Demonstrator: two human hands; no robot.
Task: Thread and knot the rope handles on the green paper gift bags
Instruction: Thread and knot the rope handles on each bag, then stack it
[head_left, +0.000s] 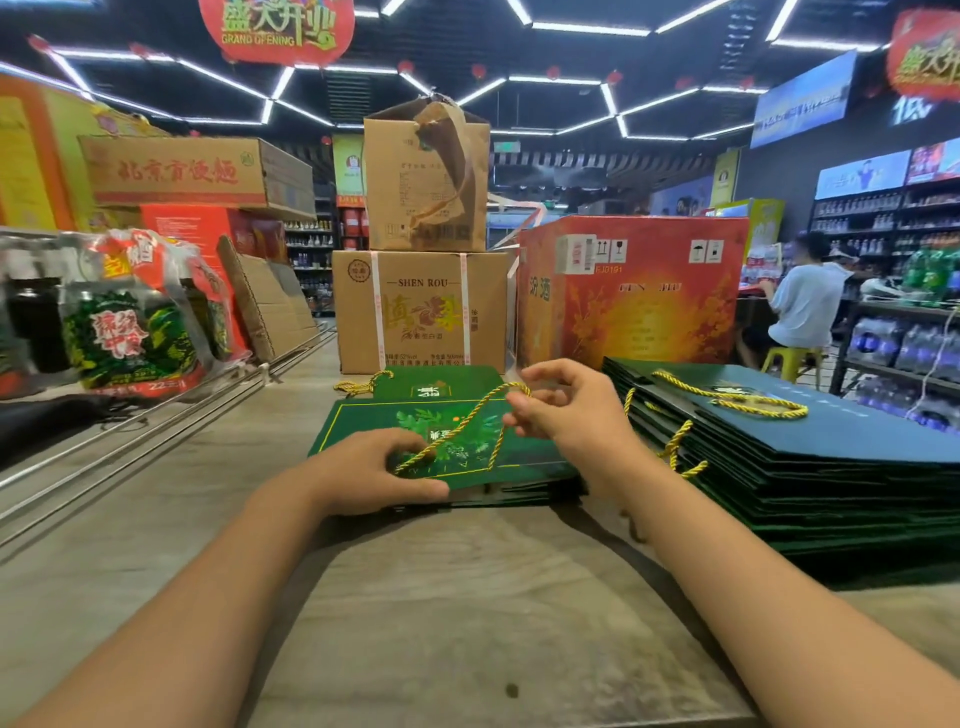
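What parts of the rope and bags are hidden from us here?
Head view:
- Near end of the rope: under the left hand, so threaded or knotted cannot be told.
- Rope's far end: inside the right hand fingers.
- Lower bags under the top bag: covered, only edges show.
- Stack on the right: cut off by the frame edge.

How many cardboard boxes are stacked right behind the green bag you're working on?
2. The lower box, marked SHEN ROU, stands on the floor just behind the green bag. The upper box, torn open, sits on top of it. Others stand off to the sides.
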